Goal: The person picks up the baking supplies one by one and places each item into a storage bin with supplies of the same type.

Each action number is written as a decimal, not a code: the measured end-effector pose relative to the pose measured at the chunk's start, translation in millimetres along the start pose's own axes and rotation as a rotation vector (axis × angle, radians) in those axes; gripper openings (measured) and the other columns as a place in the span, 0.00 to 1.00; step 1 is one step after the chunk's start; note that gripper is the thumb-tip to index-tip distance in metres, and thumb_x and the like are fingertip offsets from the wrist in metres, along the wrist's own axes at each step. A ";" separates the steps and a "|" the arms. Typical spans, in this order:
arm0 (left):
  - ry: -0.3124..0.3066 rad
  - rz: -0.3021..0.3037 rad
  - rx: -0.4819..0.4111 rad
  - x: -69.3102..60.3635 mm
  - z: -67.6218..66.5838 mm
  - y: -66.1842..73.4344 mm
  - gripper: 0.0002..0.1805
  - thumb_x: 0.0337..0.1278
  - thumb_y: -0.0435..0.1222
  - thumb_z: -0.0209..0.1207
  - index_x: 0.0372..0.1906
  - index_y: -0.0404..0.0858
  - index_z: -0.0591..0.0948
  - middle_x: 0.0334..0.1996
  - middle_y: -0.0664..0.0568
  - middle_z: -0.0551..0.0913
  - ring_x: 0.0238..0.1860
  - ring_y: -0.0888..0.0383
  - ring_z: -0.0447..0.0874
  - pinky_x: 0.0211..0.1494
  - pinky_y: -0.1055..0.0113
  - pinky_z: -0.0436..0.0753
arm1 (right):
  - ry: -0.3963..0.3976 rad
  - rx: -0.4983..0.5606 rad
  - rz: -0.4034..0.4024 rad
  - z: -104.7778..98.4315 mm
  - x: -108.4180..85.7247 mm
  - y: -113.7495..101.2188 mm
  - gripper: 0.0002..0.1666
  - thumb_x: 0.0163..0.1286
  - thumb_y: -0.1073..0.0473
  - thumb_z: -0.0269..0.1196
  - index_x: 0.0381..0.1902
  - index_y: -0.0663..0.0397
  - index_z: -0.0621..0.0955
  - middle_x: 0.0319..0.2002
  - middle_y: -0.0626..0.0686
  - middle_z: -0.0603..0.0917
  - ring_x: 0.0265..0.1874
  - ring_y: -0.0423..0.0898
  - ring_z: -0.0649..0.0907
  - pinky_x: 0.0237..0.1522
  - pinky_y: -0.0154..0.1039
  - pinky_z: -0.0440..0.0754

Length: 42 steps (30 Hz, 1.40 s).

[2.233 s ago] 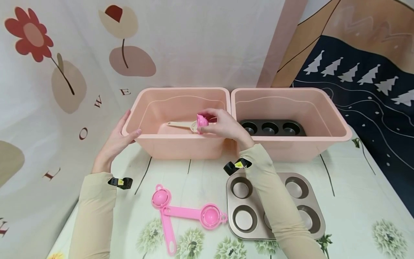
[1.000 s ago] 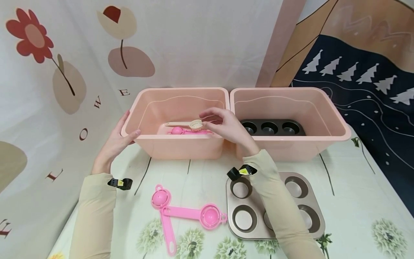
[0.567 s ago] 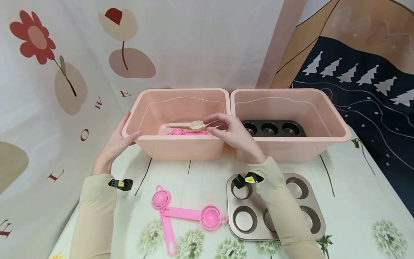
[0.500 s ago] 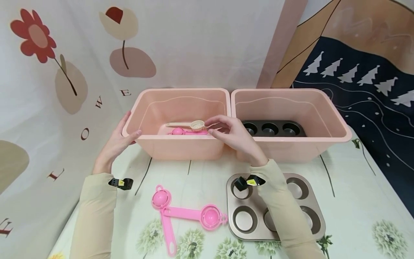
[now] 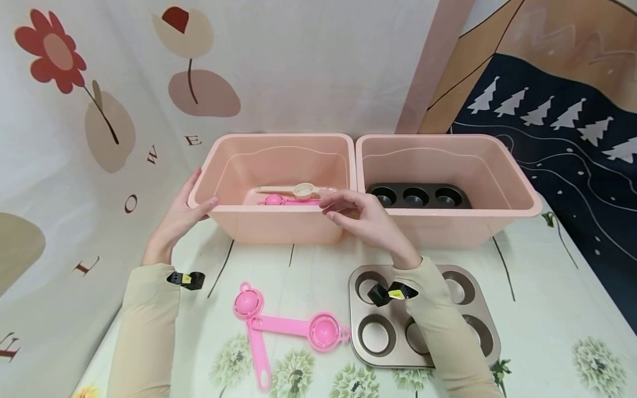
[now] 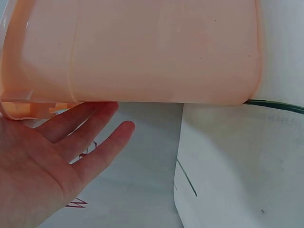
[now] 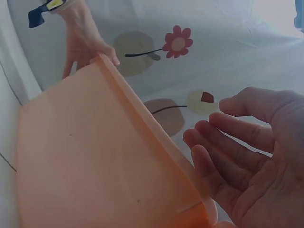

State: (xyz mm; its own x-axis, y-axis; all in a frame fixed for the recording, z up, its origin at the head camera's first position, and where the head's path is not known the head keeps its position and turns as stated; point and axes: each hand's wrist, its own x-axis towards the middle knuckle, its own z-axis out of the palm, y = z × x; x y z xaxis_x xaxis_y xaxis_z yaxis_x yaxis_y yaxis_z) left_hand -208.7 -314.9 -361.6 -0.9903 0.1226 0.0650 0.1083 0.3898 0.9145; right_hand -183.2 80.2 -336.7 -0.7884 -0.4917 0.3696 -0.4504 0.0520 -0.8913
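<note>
Likely loading, between items | my left hand straight-fingered against pink oblong plastic bin, right hand empty, relaxed | next probably: fetch pink long-handled plastic scoop

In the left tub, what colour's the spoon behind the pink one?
The spoon is cream; head view shows it best.

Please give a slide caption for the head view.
Left hand touching a pink bin of utensils, right hand empty near its front rim.

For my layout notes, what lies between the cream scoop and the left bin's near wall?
A pink scoop; the head view shows it lying in the left bin.
</note>
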 end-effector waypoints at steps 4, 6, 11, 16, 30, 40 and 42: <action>0.003 0.000 -0.026 0.3 -0.1 0.4 0.46 0.66 0.37 0.57 0.78 0.52 0.40 0.70 0.33 0.55 0.53 0.63 0.70 0.43 0.75 0.78 | -0.030 -0.005 0.005 -0.5 -2.8 3.2 0.13 0.66 0.70 0.62 0.48 0.66 0.82 0.45 0.63 0.83 0.43 0.50 0.83 0.46 0.42 0.81; 0.003 -0.004 -0.032 0.5 0.1 0.3 0.46 0.66 0.36 0.56 0.78 0.52 0.40 0.70 0.33 0.55 0.52 0.64 0.70 0.43 0.75 0.78 | -0.048 -0.016 0.010 -1.1 -4.2 5.2 0.12 0.66 0.70 0.62 0.48 0.65 0.82 0.45 0.62 0.83 0.42 0.48 0.83 0.45 0.42 0.81; 0.006 -0.014 -0.010 1.9 -0.3 -1.3 0.47 0.66 0.36 0.56 0.78 0.51 0.39 0.70 0.33 0.55 0.53 0.62 0.69 0.42 0.76 0.78 | -0.110 -0.028 0.018 -1.6 -8.0 11.6 0.12 0.66 0.70 0.61 0.47 0.64 0.82 0.44 0.55 0.85 0.43 0.47 0.83 0.44 0.43 0.81; 0.004 -0.015 -0.006 2.2 -0.4 -1.5 0.47 0.66 0.37 0.57 0.78 0.51 0.39 0.70 0.33 0.55 0.53 0.62 0.69 0.42 0.76 0.78 | -0.171 -0.051 0.021 1.8 -11.3 19.0 0.11 0.67 0.69 0.61 0.47 0.64 0.82 0.43 0.56 0.85 0.43 0.49 0.84 0.44 0.47 0.81; 0.006 0.017 -0.045 -0.2 0.7 -0.6 0.48 0.63 0.40 0.59 0.78 0.50 0.42 0.69 0.31 0.55 0.53 0.62 0.70 0.43 0.75 0.78 | -0.287 -0.123 0.017 13.3 -22.1 40.9 0.12 0.67 0.68 0.60 0.48 0.62 0.82 0.42 0.51 0.85 0.42 0.42 0.83 0.44 0.39 0.82; -0.001 -0.018 -0.027 0.3 -0.7 1.0 0.47 0.66 0.36 0.56 0.78 0.50 0.38 0.70 0.32 0.55 0.52 0.63 0.69 0.42 0.76 0.78 | -0.395 -0.130 0.020 28.4 -29.9 54.8 0.11 0.67 0.67 0.61 0.47 0.62 0.81 0.42 0.50 0.85 0.39 0.46 0.85 0.44 0.36 0.81; 0.000 -0.022 -0.025 0.3 -0.5 1.3 0.47 0.66 0.36 0.56 0.78 0.50 0.38 0.70 0.32 0.55 0.52 0.63 0.69 0.42 0.76 0.78 | -0.419 -0.136 0.008 31.0 -31.0 56.4 0.11 0.67 0.66 0.60 0.47 0.62 0.81 0.42 0.52 0.85 0.39 0.47 0.85 0.44 0.36 0.81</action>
State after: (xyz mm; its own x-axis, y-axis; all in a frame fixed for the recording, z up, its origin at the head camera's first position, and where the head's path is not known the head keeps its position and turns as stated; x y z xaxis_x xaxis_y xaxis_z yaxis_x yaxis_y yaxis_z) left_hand -208.9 -314.9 -360.2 -0.9924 0.1148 0.0449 0.0846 0.3691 0.9255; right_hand -171.2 71.5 -406.6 -0.5671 -0.7991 0.1995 -0.5180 0.1577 -0.8407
